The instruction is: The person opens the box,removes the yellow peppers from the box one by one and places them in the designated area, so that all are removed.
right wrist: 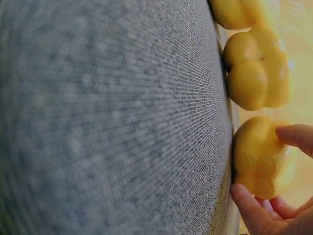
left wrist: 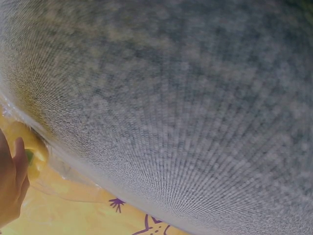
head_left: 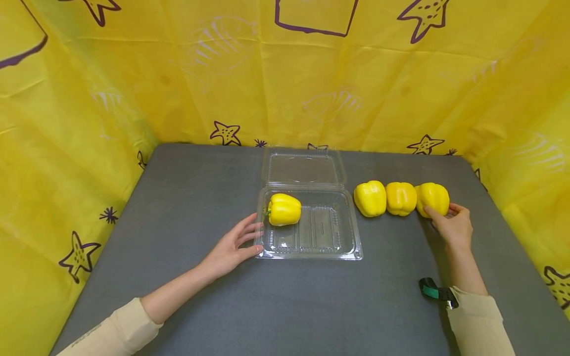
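Observation:
A clear plastic clamshell container (head_left: 311, 254) lies on the grey table with its lid (head_left: 305, 170) folded back, away from the person. One yellow bell pepper (head_left: 285, 209) lies on its side in the container's left part, green stem to the left. The left hand (head_left: 233, 244) touches the container's left edge with fairly straight, spread fingers. To the right, the right hand (head_left: 454, 225) holds the rightmost yellow bell pepper (right wrist: 261, 156), thumb on one side and fingers around the other. Beside it stand a middle pepper (head_left: 402, 199) and a left pepper (head_left: 370, 199) in a row.
The grey table (head_left: 311, 306) reaches back to a yellow cloth backdrop (head_left: 276, 94) printed with starfish, which also hangs at both sides. A black strap with a green patch (head_left: 431, 290) sits at the right wrist, by the sleeve.

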`<state>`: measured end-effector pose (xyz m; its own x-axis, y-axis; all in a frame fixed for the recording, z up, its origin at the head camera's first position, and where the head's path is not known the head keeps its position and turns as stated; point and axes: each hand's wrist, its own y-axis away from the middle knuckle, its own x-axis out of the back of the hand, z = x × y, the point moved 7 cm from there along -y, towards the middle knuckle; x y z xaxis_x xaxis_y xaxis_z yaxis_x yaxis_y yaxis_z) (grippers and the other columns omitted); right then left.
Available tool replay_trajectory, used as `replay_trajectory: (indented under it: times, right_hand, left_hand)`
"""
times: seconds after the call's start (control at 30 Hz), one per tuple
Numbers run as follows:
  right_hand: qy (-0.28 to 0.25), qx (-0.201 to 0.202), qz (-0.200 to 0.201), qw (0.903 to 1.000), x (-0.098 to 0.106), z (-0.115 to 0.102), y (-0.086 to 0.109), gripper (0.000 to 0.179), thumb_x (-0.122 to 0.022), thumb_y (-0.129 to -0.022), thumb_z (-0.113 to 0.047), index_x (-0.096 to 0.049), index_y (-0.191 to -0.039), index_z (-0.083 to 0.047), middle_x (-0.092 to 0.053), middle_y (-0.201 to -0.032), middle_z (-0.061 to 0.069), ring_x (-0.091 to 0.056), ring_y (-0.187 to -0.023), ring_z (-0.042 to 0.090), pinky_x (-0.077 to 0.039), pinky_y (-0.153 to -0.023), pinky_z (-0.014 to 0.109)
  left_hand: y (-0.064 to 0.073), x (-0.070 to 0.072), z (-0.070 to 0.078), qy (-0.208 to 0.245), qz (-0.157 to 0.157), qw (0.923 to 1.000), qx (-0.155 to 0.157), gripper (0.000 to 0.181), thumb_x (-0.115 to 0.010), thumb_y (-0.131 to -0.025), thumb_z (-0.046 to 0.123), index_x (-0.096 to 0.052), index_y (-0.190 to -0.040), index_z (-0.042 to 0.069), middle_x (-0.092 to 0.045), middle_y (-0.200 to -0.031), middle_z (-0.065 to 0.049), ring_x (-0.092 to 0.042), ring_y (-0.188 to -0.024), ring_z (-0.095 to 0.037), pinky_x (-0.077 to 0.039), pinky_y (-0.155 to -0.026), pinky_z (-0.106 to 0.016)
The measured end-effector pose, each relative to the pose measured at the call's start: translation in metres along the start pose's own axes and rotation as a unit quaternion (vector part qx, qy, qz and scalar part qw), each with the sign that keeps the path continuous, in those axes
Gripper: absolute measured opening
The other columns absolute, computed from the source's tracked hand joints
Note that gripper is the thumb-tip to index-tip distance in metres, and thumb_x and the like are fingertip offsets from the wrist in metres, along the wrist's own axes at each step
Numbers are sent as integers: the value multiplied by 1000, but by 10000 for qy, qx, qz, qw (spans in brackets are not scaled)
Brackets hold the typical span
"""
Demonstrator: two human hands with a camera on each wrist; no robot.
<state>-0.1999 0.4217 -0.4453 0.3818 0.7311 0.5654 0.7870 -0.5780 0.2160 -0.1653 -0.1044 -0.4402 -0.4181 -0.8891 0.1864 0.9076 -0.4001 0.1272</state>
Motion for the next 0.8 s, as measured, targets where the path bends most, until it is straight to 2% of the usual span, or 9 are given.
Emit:
replay_trajectory:
  times: [0.2, 0.37, 0.57, 0.8]
  right_hand:
    - [212, 144, -12, 9997, 0, -1, 2, 91, -73, -83, -44, -26, -146, 1, -44, -117, 2, -47, -75, 3, -45, -59, 9]
    - [534, 253, 161, 9981, 2, -3, 3, 89, -71, -83, -46, -29, -146, 0, -46, -125, 8, -43, -82, 6, -39, -68, 16]
    - [536, 369, 403, 9971, 5, -7, 4, 86, -73, -83, -42, -31, -146, -1, -46, -124, 6, -42, -84, 6, -37, -71, 20]
    - [417, 593, 713, 9948, 10, -17, 10, 80, -71, -84, -36, -32, -144, -2, -38, -138, 15, -40, -112, 26, -36, -87, 30]
  left_hand:
    - [0, 0, 2, -29, -7, 10000, -27, 79, -70, -89, 6, -24, -153, 5, -43, -146, -20, -48, -130, -33, -41, -104, -47]
    - [0, 0, 2, -29, -13, 10000, -15, 79, -70, -89, 6, -24, -153, 5, -43, -146, -20, -48, -130, -33, -41, -104, -47]
    - [0, 0, 1, -15, -22, 10000, -5, 79, -71, -89, 6, -24, -153, 6, -44, -146, -19, -48, -130, -33, -41, -104, -47]
    - [0, 0, 1, -43, -11, 10000, -15, 79, -70, -89, 7, -24, -153, 5, -44, -146, -20, -48, -130, -33, -41, -104, -47]
